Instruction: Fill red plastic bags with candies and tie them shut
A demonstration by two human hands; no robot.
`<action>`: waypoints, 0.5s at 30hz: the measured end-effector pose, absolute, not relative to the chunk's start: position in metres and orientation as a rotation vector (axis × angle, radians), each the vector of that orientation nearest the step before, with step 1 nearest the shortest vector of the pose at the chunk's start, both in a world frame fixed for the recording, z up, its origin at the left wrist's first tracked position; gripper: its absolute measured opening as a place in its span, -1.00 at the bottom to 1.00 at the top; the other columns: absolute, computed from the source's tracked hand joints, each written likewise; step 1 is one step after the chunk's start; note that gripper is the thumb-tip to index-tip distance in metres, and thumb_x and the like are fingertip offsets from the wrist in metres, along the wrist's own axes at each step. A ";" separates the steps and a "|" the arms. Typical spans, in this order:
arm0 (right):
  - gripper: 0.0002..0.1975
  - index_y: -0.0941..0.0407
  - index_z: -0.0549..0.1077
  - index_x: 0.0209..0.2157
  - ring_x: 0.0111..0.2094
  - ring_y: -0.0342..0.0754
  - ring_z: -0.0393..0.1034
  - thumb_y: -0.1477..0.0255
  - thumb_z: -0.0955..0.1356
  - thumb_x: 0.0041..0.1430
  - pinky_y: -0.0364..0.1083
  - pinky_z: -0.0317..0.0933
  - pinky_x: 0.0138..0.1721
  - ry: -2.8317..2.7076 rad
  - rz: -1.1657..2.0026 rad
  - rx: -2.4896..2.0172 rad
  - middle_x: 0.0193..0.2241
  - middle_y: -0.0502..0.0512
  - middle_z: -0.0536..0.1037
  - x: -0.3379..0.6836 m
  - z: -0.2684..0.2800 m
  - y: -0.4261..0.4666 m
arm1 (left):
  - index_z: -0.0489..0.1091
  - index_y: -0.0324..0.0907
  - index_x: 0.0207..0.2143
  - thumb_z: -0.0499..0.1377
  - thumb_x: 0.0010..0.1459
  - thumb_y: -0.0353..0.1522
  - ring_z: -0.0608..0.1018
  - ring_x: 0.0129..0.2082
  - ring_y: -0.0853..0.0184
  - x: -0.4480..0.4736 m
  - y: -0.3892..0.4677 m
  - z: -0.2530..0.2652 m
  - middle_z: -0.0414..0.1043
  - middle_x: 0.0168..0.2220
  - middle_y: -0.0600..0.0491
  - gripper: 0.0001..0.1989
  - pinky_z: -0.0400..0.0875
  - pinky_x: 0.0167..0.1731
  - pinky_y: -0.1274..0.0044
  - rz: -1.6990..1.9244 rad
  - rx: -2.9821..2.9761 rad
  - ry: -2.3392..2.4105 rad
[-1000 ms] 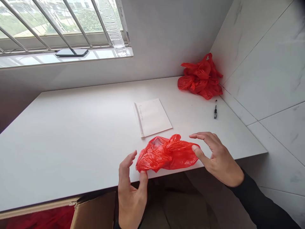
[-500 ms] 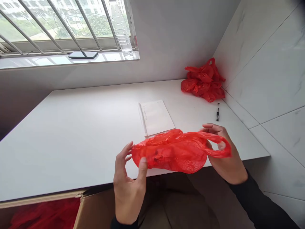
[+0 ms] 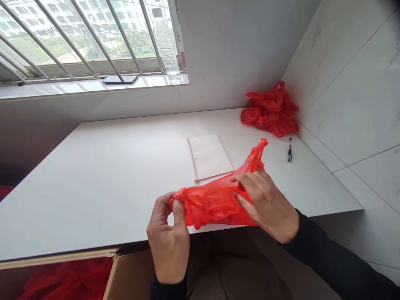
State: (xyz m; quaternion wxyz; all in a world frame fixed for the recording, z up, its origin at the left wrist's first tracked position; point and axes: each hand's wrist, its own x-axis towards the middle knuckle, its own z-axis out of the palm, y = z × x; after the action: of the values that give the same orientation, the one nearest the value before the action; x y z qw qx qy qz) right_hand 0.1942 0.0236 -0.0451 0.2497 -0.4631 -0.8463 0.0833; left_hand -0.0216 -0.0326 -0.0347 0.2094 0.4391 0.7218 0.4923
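Observation:
A thin red plastic bag is stretched between my hands over the front edge of the table. My left hand pinches the bag's left end between thumb and fingers. Around the bag's right part, my right hand has its thumb on the near side and its fingers over the top, with crumpled plastic between them. One handle end of the bag sticks up behind the right hand. Just beyond the bag lies a notebook with a white cover.
A heap of red plastic bags sits in the table's far right corner, with a black pen in front. An open cardboard box holding red material stands below left. A phone and a bottle are on the windowsill.
My right hand has moved left and inward onto the bag, and the handle that hung over it now points up. My left fingers have closed on the bag's left end.

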 end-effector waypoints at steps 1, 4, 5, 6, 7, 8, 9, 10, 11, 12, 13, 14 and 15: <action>-0.84 0.19 0.46 -0.12 -0.28 0.05 0.40 0.61 0.29 0.32 0.27 0.18 0.18 -2.317 0.226 -1.234 -0.30 0.08 0.52 0.196 -0.043 0.023 | 0.48 -0.05 -0.11 0.14 0.35 -0.19 0.54 -0.19 0.30 -0.022 -0.034 -0.035 0.53 -0.18 0.08 -0.80 0.42 -0.18 0.47 1.382 1.232 2.025; -0.82 0.14 0.48 -0.28 -0.45 -0.07 0.34 0.57 0.27 0.37 0.18 0.14 0.22 -2.364 0.269 -1.076 -0.47 -0.04 0.47 0.197 -0.030 0.016 | 0.35 0.00 0.21 0.18 0.31 -0.30 0.48 0.03 0.18 -0.020 -0.038 -0.036 0.42 0.09 -0.02 -0.58 0.41 -0.02 0.37 1.379 1.536 2.064; -0.79 0.13 0.50 -0.28 -0.48 -0.09 0.33 0.57 0.26 0.39 0.14 0.13 0.22 -2.390 0.292 -1.006 -0.50 -0.06 0.46 0.196 -0.026 0.012 | 0.29 0.01 0.28 0.21 0.28 -0.33 0.43 0.12 0.14 -0.018 -0.040 -0.035 0.34 0.17 -0.06 -0.48 0.40 0.05 0.33 1.335 1.718 2.030; -0.76 0.13 0.51 -0.27 -0.50 -0.10 0.33 0.58 0.24 0.40 0.10 0.13 0.23 -2.421 0.313 -0.933 -0.53 -0.07 0.46 0.195 -0.022 0.008 | 0.28 0.03 0.30 0.25 0.24 -0.36 0.37 0.19 0.10 -0.016 -0.042 -0.035 0.27 0.22 -0.07 -0.42 0.37 0.10 0.30 1.270 1.894 1.966; -0.73 0.13 0.52 -0.26 -0.51 -0.11 0.33 0.58 0.22 0.42 0.07 0.15 0.21 -2.453 0.326 -0.860 -0.54 -0.08 0.46 0.194 -0.020 0.005 | 0.32 0.05 0.27 0.28 0.21 -0.38 0.33 0.23 0.07 -0.015 -0.044 -0.034 0.22 0.24 -0.08 -0.42 0.37 0.12 0.28 1.206 2.025 1.882; -0.71 0.12 0.52 -0.25 -0.52 -0.11 0.33 0.55 0.20 0.45 0.04 0.20 0.15 -2.486 0.334 -0.808 -0.56 -0.08 0.46 0.193 -0.017 0.001 | 0.39 0.06 0.21 0.30 0.19 -0.38 0.32 0.23 0.06 -0.014 -0.046 -0.033 0.21 0.24 -0.07 -0.47 0.39 0.11 0.28 1.165 2.096 1.813; -0.69 0.11 0.52 -0.26 -0.52 -0.10 0.33 0.47 0.19 0.48 0.02 0.27 0.04 -2.522 0.351 -0.798 -0.56 -0.07 0.47 0.193 -0.016 -0.001 | 0.46 0.06 0.13 0.31 0.19 -0.39 0.33 0.21 0.06 -0.013 -0.049 -0.032 0.21 0.22 -0.07 -0.55 0.41 0.08 0.28 1.163 2.115 1.777; -0.63 0.10 0.50 -0.31 -0.55 -0.09 0.31 0.37 0.16 0.52 -0.01 0.31 -0.13 -2.551 0.383 -0.831 -0.58 -0.07 0.45 0.194 -0.014 -0.004 | 0.51 0.05 0.06 0.30 0.21 -0.40 0.36 0.18 0.08 -0.013 -0.052 -0.031 0.22 0.19 -0.06 -0.63 0.41 0.06 0.29 1.197 2.090 1.777; -0.55 0.07 0.46 -0.37 -0.58 -0.09 0.26 0.27 0.12 0.54 -0.04 0.28 -0.32 -2.568 0.429 -0.899 -0.61 -0.08 0.42 0.195 -0.013 -0.005 | 0.54 0.06 0.02 0.28 0.23 -0.43 0.38 0.14 0.12 -0.013 -0.055 -0.030 0.23 0.14 -0.05 -0.67 0.42 0.05 0.31 1.256 2.038 1.806; -0.48 0.06 0.40 -0.43 -0.62 -0.09 0.20 0.19 0.07 0.55 -0.05 0.17 -0.47 -2.578 0.487 -0.992 -0.64 -0.09 0.37 0.197 -0.012 -0.005 | 0.56 0.07 0.00 0.26 0.24 -0.45 0.39 0.10 0.15 -0.013 -0.058 -0.029 0.23 0.10 -0.04 -0.68 0.42 0.01 0.34 1.316 1.974 1.855; -0.43 0.05 0.33 -0.47 -0.65 -0.09 0.14 0.14 0.02 0.54 -0.06 0.05 -0.55 -2.587 0.553 -1.092 -0.66 -0.09 0.32 0.199 -0.012 -0.005 | 0.58 0.10 -0.01 0.25 0.24 -0.46 0.40 0.05 0.18 -0.013 -0.061 -0.028 0.22 0.06 -0.04 -0.66 0.43 -0.07 0.38 1.370 1.912 1.909; -0.41 0.05 0.27 -0.49 -0.67 -0.10 0.10 0.12 -0.03 0.54 -0.06 -0.02 -0.58 -2.594 0.620 -1.182 -0.67 -0.10 0.28 0.202 -0.011 -0.004 | 0.60 0.12 -0.03 0.27 0.22 -0.46 0.41 -0.02 0.21 -0.013 -0.065 -0.026 0.22 0.00 -0.02 -0.66 0.43 -0.17 0.44 1.418 1.845 1.971; -0.41 0.05 0.23 -0.50 -0.67 -0.10 0.09 0.12 -0.06 0.54 -0.06 -0.05 -0.58 -2.602 0.678 -1.251 -0.67 -0.10 0.25 0.203 -0.012 -0.002 | 0.62 0.15 -0.06 0.30 0.19 -0.45 0.42 -0.12 0.25 -0.012 -0.069 -0.024 0.21 -0.07 -0.01 -0.67 0.40 -0.30 0.49 1.453 1.782 2.026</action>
State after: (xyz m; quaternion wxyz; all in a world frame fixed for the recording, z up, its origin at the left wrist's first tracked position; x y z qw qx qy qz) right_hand 0.2034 -0.0024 -0.0115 0.0877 -0.4202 -0.8739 0.2278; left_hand -0.0117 -0.0688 -0.0236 0.0386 0.5811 0.6606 0.4738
